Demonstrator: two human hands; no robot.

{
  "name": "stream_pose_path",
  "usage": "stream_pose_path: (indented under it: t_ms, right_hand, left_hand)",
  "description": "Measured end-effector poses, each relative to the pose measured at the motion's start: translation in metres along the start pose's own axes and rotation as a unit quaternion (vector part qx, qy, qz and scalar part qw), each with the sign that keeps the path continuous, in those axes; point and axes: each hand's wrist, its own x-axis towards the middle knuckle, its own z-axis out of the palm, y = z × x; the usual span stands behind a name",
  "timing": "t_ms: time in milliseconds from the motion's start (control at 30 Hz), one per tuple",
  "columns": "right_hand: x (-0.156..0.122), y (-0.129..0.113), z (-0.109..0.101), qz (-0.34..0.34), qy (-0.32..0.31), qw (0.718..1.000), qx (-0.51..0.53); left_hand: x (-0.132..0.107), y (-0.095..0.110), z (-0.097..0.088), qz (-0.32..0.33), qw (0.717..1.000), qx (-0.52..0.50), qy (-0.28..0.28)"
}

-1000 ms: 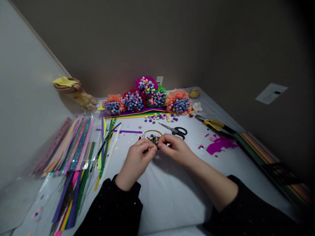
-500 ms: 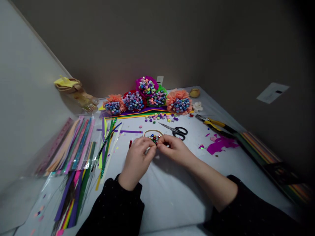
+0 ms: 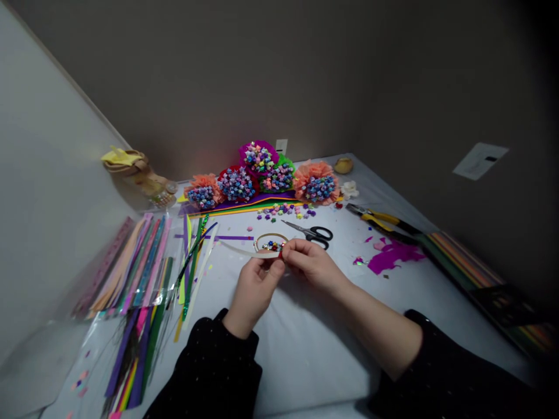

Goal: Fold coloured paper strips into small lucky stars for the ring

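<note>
A narrow paper strip [image 3: 247,251], pale along its length with a red bit at its right end, stretches leftward from between my hands. My left hand [image 3: 253,291] is closed on the strip near that end, thumb pointing up and right. Beside it, my right hand [image 3: 311,266] pinches the red end between thumb and fingertips. Just behind my fingers, a gold-rimmed round dish [image 3: 271,235] holds small shiny folded stars [image 3: 271,245], partly hidden. Black-handled scissors [image 3: 321,234] lie beyond my right hand, points to the left.
Paper strips [image 3: 190,267] and a clear bag of strips [image 3: 131,256] lie left. Loose stars [image 3: 286,210] and star-filled paper flowers [image 3: 236,183] stand at the back. Yellow-black pliers [image 3: 379,221], magenta scraps [image 3: 393,256] and a strip pack [image 3: 471,273] lie right.
The pale strip now shows stretched out to the left of my hands. My left hand has lowered slightly and turned, uncovering more of the dish. My right hand has hardly moved.
</note>
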Motion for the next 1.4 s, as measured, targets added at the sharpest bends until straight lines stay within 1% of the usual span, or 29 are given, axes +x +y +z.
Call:
stream_pose_path:
  t_ms: [67, 167, 267, 367, 533, 667, 733, 867, 933, 1067, 1267, 1333, 1400]
  right_hand:
    - [-0.001, 0.000, 0.001, -0.014, -0.003, 1.000, -0.017]
    - [-0.002, -0.001, 0.004, -0.036, 0.004, 0.998, -0.044]
    - [-0.004, -0.002, 0.006, -0.045, 0.011, 0.997, -0.068]
    - [-0.004, -0.004, 0.006, -0.056, 0.009, 0.993, -0.099]
    - [-0.003, -0.005, 0.004, -0.073, 0.015, 0.987, -0.145]
    - [-0.002, -0.006, 0.000, -0.084, 0.012, 0.985, -0.148]
    - [-0.001, -0.006, -0.002, -0.088, 0.007, 0.983, -0.158]
    - [-0.003, -0.008, -0.003, -0.097, 0.002, 0.974, -0.205]
    - [-0.004, -0.009, -0.002, -0.100, 0.003, 0.970, -0.222]
    - [-0.006, -0.010, 0.000, -0.105, 0.015, 0.965, -0.239]
    - [-0.006, -0.007, 0.001, -0.077, 0.025, 0.968, -0.239]
    - [-0.005, -0.007, 0.000, -0.062, 0.015, 0.973, -0.221]
    - [-0.005, -0.009, -0.002, -0.038, -0.012, 0.982, -0.185]
  left_hand:
    - [0.000, 0.001, -0.001, -0.021, 0.999, -0.022, 0.013]
    - [-0.001, 0.001, -0.002, -0.028, 0.999, -0.003, 0.035]
    - [-0.001, 0.003, -0.003, -0.008, 0.997, 0.059, 0.056]
    - [-0.001, 0.007, -0.005, 0.035, 0.988, 0.134, 0.069]
    - [-0.003, 0.008, -0.008, 0.090, 0.972, 0.210, 0.049]
    - [-0.003, 0.005, -0.012, 0.139, 0.968, 0.209, 0.011]
    - [-0.002, 0.004, -0.013, 0.121, 0.975, 0.187, -0.010]
    - [0.001, 0.005, -0.013, 0.009, 0.993, 0.112, -0.030]
    - [0.002, 0.005, -0.013, -0.013, 0.996, 0.088, -0.031]
    - [0.002, 0.005, -0.011, 0.000, 0.997, 0.067, -0.036]
    - [0.001, 0.006, -0.012, 0.044, 0.989, 0.130, -0.048]
    - [0.002, 0.005, -0.012, 0.056, 0.988, 0.140, -0.040]
    - [0.002, 0.005, -0.013, 0.059, 0.987, 0.144, -0.037]
